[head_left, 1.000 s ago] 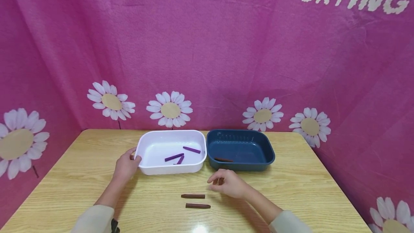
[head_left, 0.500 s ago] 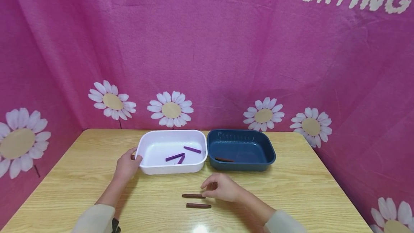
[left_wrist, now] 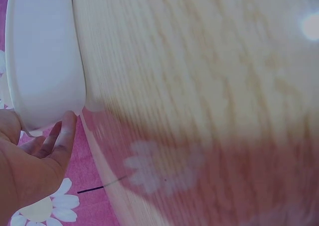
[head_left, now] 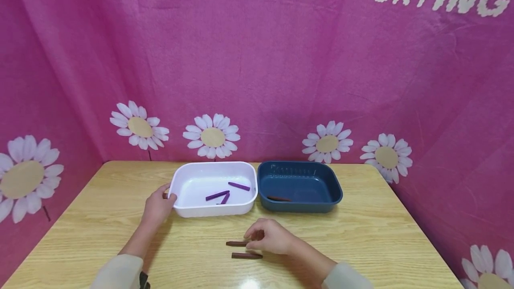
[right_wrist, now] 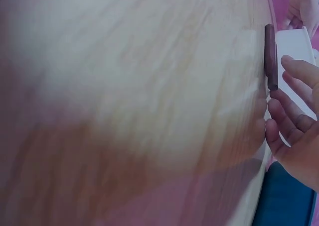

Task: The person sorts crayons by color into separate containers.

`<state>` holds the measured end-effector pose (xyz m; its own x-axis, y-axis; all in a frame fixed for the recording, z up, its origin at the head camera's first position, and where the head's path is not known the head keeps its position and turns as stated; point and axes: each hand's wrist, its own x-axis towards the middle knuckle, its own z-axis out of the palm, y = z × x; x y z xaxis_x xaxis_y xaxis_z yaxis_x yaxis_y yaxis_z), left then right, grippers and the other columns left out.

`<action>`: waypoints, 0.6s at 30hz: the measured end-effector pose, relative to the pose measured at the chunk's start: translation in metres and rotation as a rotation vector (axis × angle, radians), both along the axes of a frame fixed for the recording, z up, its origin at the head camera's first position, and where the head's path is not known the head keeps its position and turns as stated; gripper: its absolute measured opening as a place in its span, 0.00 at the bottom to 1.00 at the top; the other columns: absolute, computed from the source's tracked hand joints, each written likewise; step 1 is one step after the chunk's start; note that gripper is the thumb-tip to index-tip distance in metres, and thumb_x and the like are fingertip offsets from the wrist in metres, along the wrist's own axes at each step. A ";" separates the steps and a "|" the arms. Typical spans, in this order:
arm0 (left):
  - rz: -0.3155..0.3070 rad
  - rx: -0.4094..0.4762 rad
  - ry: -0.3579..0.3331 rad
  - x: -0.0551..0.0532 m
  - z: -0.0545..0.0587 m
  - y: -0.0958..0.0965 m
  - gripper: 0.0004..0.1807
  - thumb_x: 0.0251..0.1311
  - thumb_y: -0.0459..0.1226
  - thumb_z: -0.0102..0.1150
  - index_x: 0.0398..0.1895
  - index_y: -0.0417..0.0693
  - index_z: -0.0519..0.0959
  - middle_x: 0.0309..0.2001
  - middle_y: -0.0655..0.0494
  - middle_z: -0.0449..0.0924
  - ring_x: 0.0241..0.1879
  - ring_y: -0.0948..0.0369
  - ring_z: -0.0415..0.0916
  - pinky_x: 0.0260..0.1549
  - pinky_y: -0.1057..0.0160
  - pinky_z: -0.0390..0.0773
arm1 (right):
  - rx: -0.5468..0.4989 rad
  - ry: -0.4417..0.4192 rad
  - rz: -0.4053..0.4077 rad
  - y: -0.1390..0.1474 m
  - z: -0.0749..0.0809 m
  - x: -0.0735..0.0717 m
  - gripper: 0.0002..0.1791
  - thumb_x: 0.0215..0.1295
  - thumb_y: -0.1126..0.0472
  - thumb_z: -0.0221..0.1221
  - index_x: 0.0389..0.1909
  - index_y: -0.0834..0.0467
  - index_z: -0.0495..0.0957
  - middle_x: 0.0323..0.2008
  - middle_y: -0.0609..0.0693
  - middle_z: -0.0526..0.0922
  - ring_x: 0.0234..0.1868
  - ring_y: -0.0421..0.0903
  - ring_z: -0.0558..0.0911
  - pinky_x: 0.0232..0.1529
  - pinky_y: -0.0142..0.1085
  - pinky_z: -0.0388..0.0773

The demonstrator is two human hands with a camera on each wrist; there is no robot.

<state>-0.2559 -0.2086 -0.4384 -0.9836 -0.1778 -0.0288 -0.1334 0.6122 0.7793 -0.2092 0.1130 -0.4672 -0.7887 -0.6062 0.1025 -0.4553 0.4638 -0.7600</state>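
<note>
In the head view two brown crayons lie on the wooden table, a far brown crayon (head_left: 236, 243) and a near brown crayon (head_left: 246, 256). My right hand (head_left: 271, 237) is at the far crayon's right end, its bent thumb and fingers apart around it and hiding that end. The right wrist view shows the crayons (right_wrist: 270, 56) beside the right thumb and fingers, with no pinch visible. My left hand (head_left: 158, 205) holds the left end of a white plastic bin (head_left: 213, 210), thumb at the rim and fingers below, as the left wrist view shows. Purple crayons (head_left: 239, 186) lie inside this bin.
A dark blue bin (head_left: 301, 207) stands against the white bin's right side, with a brown crayon (head_left: 279, 198) inside. Both bins are near the table's back edge. A pink curtain (head_left: 265, 66) with daisies hangs behind and around the wooden table (head_left: 373, 235).
My right hand has moved left and down, from in front of the blue bin to the far brown crayon's right end. The left hand stays on the white bin.
</note>
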 end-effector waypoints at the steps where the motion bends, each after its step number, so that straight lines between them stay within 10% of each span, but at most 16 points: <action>1: -0.001 0.002 -0.001 0.000 0.000 0.000 0.30 0.61 0.35 0.45 0.66 0.31 0.60 0.45 0.33 0.74 0.39 0.50 0.72 0.30 0.65 0.74 | 0.004 0.001 0.000 0.000 -0.001 0.000 0.11 0.50 0.61 0.68 0.35 0.60 0.84 0.29 0.53 0.81 0.28 0.32 0.72 0.30 0.23 0.71; 18: 0.006 -0.015 0.002 -0.001 0.001 0.000 0.29 0.61 0.35 0.45 0.65 0.31 0.61 0.44 0.33 0.75 0.40 0.50 0.73 0.31 0.65 0.73 | 0.215 0.089 0.017 -0.010 0.002 0.000 0.07 0.53 0.58 0.66 0.34 0.53 0.84 0.27 0.42 0.74 0.28 0.31 0.68 0.32 0.22 0.66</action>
